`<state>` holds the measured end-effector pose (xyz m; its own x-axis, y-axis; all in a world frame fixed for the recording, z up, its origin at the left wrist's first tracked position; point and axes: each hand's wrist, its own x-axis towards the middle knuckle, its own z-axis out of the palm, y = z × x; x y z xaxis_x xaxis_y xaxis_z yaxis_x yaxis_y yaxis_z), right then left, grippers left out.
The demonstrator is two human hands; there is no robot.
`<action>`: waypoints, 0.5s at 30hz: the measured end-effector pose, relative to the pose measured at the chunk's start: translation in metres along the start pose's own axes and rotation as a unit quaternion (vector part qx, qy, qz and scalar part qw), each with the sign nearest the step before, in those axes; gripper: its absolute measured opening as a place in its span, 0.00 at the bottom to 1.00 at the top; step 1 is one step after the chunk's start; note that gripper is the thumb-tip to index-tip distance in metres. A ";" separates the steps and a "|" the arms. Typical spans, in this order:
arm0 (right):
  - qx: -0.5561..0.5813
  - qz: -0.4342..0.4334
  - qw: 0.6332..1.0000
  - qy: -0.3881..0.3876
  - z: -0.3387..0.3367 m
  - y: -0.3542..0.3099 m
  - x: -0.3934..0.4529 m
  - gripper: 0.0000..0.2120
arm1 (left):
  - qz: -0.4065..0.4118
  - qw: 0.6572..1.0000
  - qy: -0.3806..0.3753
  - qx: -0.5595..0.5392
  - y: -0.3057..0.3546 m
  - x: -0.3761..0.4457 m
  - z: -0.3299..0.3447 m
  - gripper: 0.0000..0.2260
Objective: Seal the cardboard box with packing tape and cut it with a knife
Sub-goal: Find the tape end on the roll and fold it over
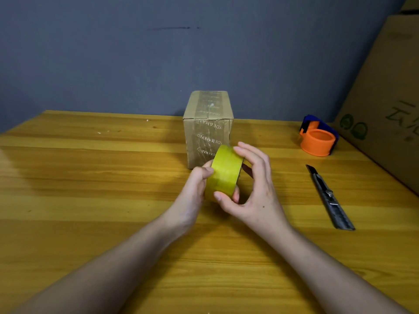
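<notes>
Light, stiff yellow tape roll [224, 172] held above the table [90, 177] just before the cardboard box [207, 123], left hand [195, 191] and right hand [254, 189] fingers curled round its slick rim; best gripped by the edges.
</notes>
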<state>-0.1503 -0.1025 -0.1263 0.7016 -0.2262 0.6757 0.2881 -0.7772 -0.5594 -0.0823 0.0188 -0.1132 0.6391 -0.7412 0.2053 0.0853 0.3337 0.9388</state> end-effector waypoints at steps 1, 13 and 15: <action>0.001 0.000 1.000 0.000 0.001 0.001 0.000 0.38 | 0.000 1.000 -0.001 0.001 0.000 0.001 0.001 0.16; 0.007 -0.010 1.000 0.001 -0.001 0.002 -0.001 0.37 | 0.012 0.999 -0.033 0.035 -0.002 0.000 -0.005 0.15; 0.008 -0.006 1.000 0.003 -0.001 0.002 0.000 0.37 | 0.022 0.998 -0.039 0.046 -0.002 0.002 -0.005 0.18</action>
<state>-0.1507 -0.1047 -0.1266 0.6940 -0.2207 0.6853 0.3068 -0.7705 -0.5588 -0.0772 0.0196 -0.1155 0.5788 -0.7713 0.2648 -0.0147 0.3148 0.9490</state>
